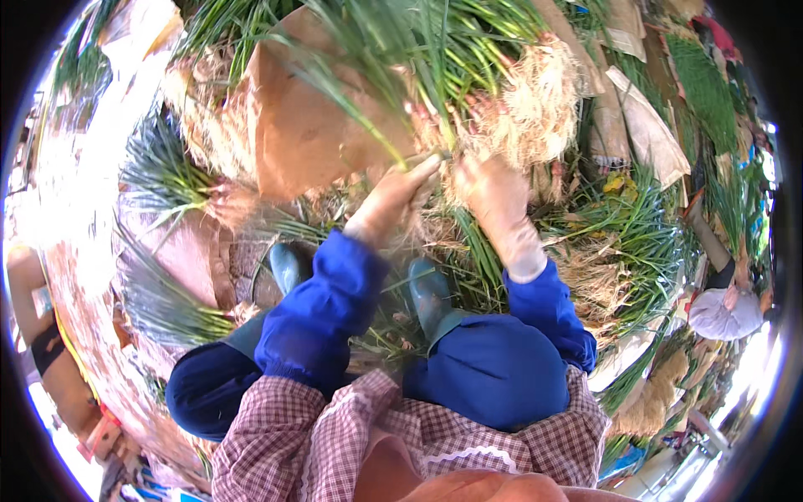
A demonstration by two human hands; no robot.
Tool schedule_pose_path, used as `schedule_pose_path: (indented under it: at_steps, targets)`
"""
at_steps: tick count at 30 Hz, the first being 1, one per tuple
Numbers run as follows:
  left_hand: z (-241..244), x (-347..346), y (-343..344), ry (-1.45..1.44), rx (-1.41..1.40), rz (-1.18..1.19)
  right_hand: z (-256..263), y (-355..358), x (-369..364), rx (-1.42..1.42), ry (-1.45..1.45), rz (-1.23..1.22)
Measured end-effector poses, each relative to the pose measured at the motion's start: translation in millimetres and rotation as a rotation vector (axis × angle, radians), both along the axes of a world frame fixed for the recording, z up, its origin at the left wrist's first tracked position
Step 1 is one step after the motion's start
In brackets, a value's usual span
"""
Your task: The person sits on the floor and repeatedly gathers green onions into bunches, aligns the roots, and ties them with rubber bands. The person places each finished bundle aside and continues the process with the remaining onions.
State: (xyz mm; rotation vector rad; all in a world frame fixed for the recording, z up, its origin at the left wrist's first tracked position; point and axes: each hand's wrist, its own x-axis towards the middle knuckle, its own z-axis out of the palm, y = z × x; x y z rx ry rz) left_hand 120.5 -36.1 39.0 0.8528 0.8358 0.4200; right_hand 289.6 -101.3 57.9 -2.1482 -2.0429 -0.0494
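My left hand (396, 196) is closed around the lower stalk of a green onion (378, 135), whose long leaves reach up and to the left. Pale roots hang blurred beneath that hand. Just to the right, my right hand (495, 194) is at the lower edge of a big heap of green onions (489, 69). Its fingers are smeared by motion, and what they hold is unclear. Tangled, straw-coloured roots (539, 103) of the heap face me, with reddish bulbs behind them. A sheet of brown paper (320, 119) lies left of the heap.
Bundled green onions (182, 172) lie at the left, with another bunch (169, 301) below. Loose leaves and roots (602, 270) are piled at the right. My rubber boots (430, 292) stand among scraps. A person in a pale hat (724, 314) is at the far right.
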Motion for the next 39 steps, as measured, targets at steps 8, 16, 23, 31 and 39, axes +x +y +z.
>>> schedule_pose_path:
  at_steps: [8,16,23,31,39]
  targets:
    - [-13.8,-30.2,7.5,0.056,0.049,-0.095,-13.4,1.7,-15.5,-0.283,1.045,0.039]
    - [-31.0,-56.8,-2.2,0.068,0.064,-0.231,-13.0,-0.7,-40.1,-0.463,0.523,0.383]
    - [-54.0,-65.6,-18.2,-0.149,-0.300,-0.043,-35.4,11.1,-61.2,-0.188,0.013,0.355]
    - [6.9,-117.5,20.5,-0.325,-0.139,0.494,-31.0,46.9,-32.9,-0.527,0.225,0.134]
    - [-34.5,-109.3,21.0,-0.451,-0.245,0.341,-45.3,51.0,-41.5,-0.117,0.336,0.121]
